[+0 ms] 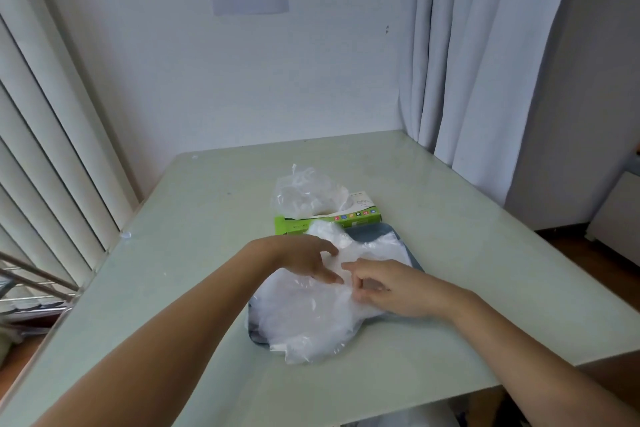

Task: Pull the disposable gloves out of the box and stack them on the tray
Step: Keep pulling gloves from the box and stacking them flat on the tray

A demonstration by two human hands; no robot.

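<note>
A green and white glove box (360,217) lies on the pale table, with a puff of clear plastic gloves (304,196) sticking out of its top. In front of it a grey-blue tray (379,230) carries a loose pile of clear gloves (304,319) that spills over its near edge. Both hands are on top of the pile. My left hand (308,258) lies on the gloves with fingers spread. My right hand (388,288) has its fingers curled and pinches the plastic at the pile's middle.
The pale green table (194,253) ends at a white wall behind. White curtains (485,62) hang at the back right, vertical blinds (45,149) at the left. A metal rack (31,291) stands beside the table's left edge.
</note>
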